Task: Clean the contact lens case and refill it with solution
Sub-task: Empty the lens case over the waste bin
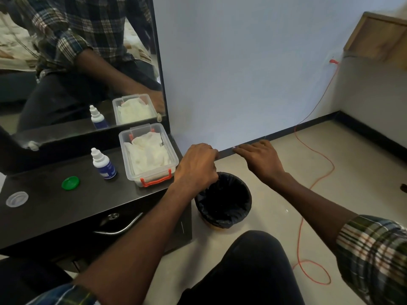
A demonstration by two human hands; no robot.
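Both hands hang over the bin beside the desk. The left hand is curled into a fist above the bin's rim — whether it holds the lens case I cannot tell, for nothing shows between the fingers. The right hand is relaxed, fingers stretched toward the left, a small white speck at their tips. On the desk lie a green cap, a clear cap, the solution bottle and a box of tissues.
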